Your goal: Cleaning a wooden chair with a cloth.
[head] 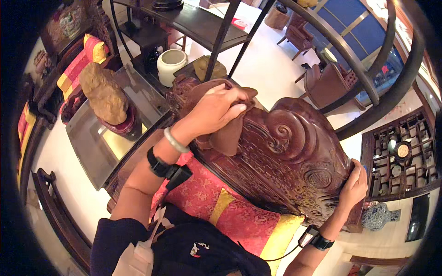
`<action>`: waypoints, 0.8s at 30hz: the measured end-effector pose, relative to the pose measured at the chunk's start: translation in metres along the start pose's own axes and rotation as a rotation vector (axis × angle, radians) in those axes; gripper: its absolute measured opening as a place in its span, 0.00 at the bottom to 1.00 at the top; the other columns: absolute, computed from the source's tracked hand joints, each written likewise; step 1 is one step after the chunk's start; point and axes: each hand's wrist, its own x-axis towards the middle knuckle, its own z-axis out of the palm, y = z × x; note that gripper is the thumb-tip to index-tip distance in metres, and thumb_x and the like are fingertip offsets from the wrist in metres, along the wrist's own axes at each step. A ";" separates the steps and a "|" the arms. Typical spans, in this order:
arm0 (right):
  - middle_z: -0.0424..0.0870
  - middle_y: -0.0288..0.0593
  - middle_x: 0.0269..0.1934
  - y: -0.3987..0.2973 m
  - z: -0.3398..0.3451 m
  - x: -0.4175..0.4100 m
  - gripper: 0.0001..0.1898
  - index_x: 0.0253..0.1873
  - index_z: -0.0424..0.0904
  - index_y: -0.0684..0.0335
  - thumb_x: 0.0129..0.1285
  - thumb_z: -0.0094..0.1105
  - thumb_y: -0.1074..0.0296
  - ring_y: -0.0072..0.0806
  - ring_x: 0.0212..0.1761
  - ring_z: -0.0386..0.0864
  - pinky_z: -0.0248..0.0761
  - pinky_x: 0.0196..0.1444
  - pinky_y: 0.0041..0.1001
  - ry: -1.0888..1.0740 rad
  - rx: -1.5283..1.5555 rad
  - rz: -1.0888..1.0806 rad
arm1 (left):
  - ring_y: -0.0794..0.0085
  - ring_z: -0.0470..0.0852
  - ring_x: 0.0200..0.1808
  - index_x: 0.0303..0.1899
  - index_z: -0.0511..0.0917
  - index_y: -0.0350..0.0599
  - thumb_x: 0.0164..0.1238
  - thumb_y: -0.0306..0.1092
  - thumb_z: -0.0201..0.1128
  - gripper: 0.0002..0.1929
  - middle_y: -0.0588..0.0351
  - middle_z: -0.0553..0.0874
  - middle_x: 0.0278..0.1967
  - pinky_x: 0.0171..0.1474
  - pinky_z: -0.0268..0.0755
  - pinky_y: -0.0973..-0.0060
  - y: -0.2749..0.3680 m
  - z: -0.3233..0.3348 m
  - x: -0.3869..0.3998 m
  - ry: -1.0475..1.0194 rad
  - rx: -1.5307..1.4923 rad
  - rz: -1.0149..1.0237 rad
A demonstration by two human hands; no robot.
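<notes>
A brown cloth (227, 138) is bunched under my left hand (215, 108), which presses it against the left part of a carved dark wooden seat back (293, 138). My left thumb and fingers pinch folds of it, and the wood beneath is hidden there. Scrolls and a round medallion stand in relief on the seat back. At its far right edge, my right hand (354, 184) rests curled around the wood. Below lie a red and yellow brocade cushion (241, 220) and red brocade seat padding (197, 179).
A brown ornamental stone (103, 93) on a dark red stand occupies a glass-topped table (86, 151) at left. Behind the seat back are a cream ceramic pot (171, 67) and curved dark shelf frames (340, 38). A blue-and-white vase (378, 216) lies right of my right hand.
</notes>
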 end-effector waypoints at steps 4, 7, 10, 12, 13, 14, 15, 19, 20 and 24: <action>0.83 0.47 0.42 0.005 0.002 0.000 0.18 0.46 0.82 0.65 0.71 0.38 0.63 0.40 0.44 0.81 0.71 0.48 0.32 0.005 0.014 -0.002 | 0.59 0.74 0.55 0.52 0.73 0.44 0.66 0.38 0.55 0.16 0.51 0.79 0.49 0.65 0.52 0.53 -0.004 -0.008 -0.010 -0.055 0.012 0.187; 0.84 0.46 0.42 0.013 0.001 -0.004 0.19 0.46 0.82 0.65 0.72 0.40 0.61 0.38 0.44 0.81 0.71 0.48 0.31 -0.018 0.028 0.019 | 0.60 0.78 0.51 0.51 0.74 0.45 0.62 0.32 0.55 0.15 0.52 0.81 0.45 0.60 0.61 0.58 0.002 -0.007 0.001 -0.039 -0.018 0.237; 0.84 0.45 0.42 0.006 -0.001 0.000 0.18 0.46 0.82 0.64 0.72 0.40 0.61 0.37 0.44 0.81 0.71 0.48 0.31 -0.012 0.009 0.003 | 0.58 0.84 0.36 0.44 0.79 0.52 0.61 0.34 0.55 0.11 0.53 0.85 0.32 0.41 0.74 0.65 -0.008 0.000 0.020 -0.044 -0.002 0.217; 0.84 0.46 0.42 0.007 0.005 0.000 0.18 0.46 0.82 0.64 0.71 0.40 0.62 0.40 0.44 0.81 0.71 0.48 0.32 -0.004 0.015 0.020 | 0.58 0.84 0.37 0.43 0.79 0.52 0.61 0.34 0.56 0.10 0.53 0.85 0.34 0.42 0.74 0.64 -0.005 0.002 0.023 -0.080 -0.115 0.125; 0.84 0.46 0.42 0.007 0.006 0.000 0.18 0.45 0.82 0.64 0.71 0.40 0.63 0.41 0.44 0.80 0.71 0.48 0.32 0.004 0.031 0.003 | 0.58 0.84 0.39 0.42 0.80 0.52 0.62 0.34 0.56 0.09 0.53 0.86 0.35 0.43 0.74 0.63 -0.003 0.003 0.024 -0.111 -0.220 0.025; 0.84 0.47 0.42 0.005 0.005 0.000 0.18 0.45 0.82 0.64 0.71 0.40 0.63 0.41 0.44 0.81 0.71 0.47 0.32 0.018 0.005 -0.007 | 0.58 0.84 0.39 0.42 0.80 0.52 0.62 0.34 0.56 0.09 0.53 0.86 0.35 0.43 0.74 0.63 0.000 0.005 0.022 -0.110 -0.222 0.030; 0.84 0.47 0.42 0.004 0.004 -0.001 0.18 0.45 0.82 0.64 0.71 0.40 0.63 0.41 0.44 0.81 0.71 0.47 0.32 0.020 -0.003 -0.005 | 0.59 0.84 0.40 0.43 0.80 0.50 0.63 0.32 0.56 0.09 0.53 0.86 0.37 0.44 0.74 0.65 0.001 0.011 0.018 0.047 -0.214 0.055; 0.84 0.47 0.41 0.003 0.002 0.000 0.18 0.44 0.82 0.65 0.71 0.39 0.64 0.42 0.43 0.81 0.71 0.47 0.33 0.027 0.018 -0.004 | 0.76 0.79 0.47 0.47 0.78 0.38 0.69 0.30 0.54 0.10 0.56 0.84 0.45 0.52 0.70 0.76 0.007 0.015 -0.008 0.445 -0.632 -0.031; 0.84 0.46 0.41 0.003 0.001 0.001 0.18 0.44 0.82 0.64 0.71 0.39 0.64 0.42 0.43 0.81 0.71 0.46 0.32 0.021 0.009 -0.007 | 0.77 0.76 0.49 0.51 0.76 0.39 0.70 0.32 0.54 0.12 0.58 0.81 0.49 0.56 0.67 0.77 0.000 0.007 -0.017 0.549 -0.866 -0.086; 0.84 0.47 0.41 0.002 0.001 0.000 0.17 0.44 0.82 0.63 0.70 0.39 0.63 0.42 0.42 0.81 0.72 0.45 0.32 0.018 0.003 0.007 | 0.67 0.69 0.62 0.63 0.65 0.42 0.71 0.37 0.55 0.22 0.54 0.73 0.58 0.66 0.59 0.66 -0.012 -0.030 -0.050 0.828 -1.571 -0.134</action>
